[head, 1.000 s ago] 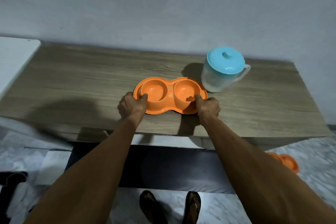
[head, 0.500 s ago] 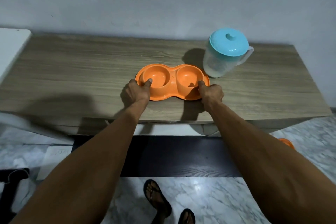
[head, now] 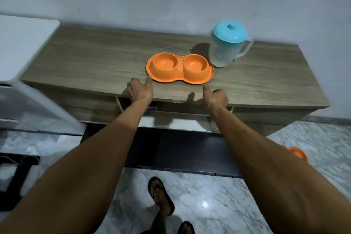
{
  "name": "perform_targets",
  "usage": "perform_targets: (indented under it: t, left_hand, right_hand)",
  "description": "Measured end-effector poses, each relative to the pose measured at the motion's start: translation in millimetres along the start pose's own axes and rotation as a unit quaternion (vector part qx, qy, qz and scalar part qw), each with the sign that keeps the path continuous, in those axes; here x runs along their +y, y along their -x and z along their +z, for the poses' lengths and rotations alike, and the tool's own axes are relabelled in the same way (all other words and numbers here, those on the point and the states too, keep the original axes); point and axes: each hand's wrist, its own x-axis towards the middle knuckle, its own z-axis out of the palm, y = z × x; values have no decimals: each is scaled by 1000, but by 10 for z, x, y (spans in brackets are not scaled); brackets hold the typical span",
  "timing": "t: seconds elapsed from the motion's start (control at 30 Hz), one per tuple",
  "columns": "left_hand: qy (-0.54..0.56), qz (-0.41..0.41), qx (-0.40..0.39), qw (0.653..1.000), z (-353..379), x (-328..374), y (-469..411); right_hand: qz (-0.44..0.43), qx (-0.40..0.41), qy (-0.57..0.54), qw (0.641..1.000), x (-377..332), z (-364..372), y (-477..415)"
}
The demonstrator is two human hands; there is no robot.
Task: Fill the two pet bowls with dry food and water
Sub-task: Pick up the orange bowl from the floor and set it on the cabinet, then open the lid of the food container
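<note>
An orange double pet bowl [head: 180, 77] rests on the wooden table [head: 95, 62], and both of its cups look empty. Just behind its right end stands a clear pitcher [head: 226, 51] with a turquoise lid. My left hand [head: 139, 89] hovers by the bowl's near left edge, thumb tip close to the rim, holding nothing. My right hand [head: 216, 97] is a little in front of the bowl's right end, thumb out and fingers curled, apart from the bowl.
A white surface [head: 22, 47] adjoins the table on the left. On the marble floor an orange object [head: 296, 153] shows past my right forearm. My sandalled feet [head: 161, 195] stand in front of the table. A dark frame [head: 17, 176] lies at lower left.
Both hands have let go of the orange bowl and drawn back toward the table's front edge. The bowl stays put beside the pitcher. The camera has moved back.
</note>
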Motion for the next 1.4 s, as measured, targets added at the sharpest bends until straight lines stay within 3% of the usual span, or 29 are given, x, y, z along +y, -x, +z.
perform_targets:
  t: [0.33, 0.7, 0.93, 1.13, 1.4]
  left_hand:
    - [37, -46, 15, 998, -367, -1025, 459]
    - [68, 36, 6, 997, 183, -2160, -375]
    - [95, 138, -27, 985, 752, -2471, -1017]
    - [108, 104, -30, 988, 1010, -2591, -1389]
    - [128, 77, -30, 988, 1033, -2487, -1509]
  right_hand:
    - [-53, -59, -7, 997, 789, 179, 596]
    - [-129, -96, -55, 985, 1488, 1686, 151]
    - [-208, -53, -122, 969, 1494, 2420, -320]
    - [-221, -64, -133, 964, 1358, 2787, -481]
    - [-177, -80, -117, 974, 1170, 2927, -472]
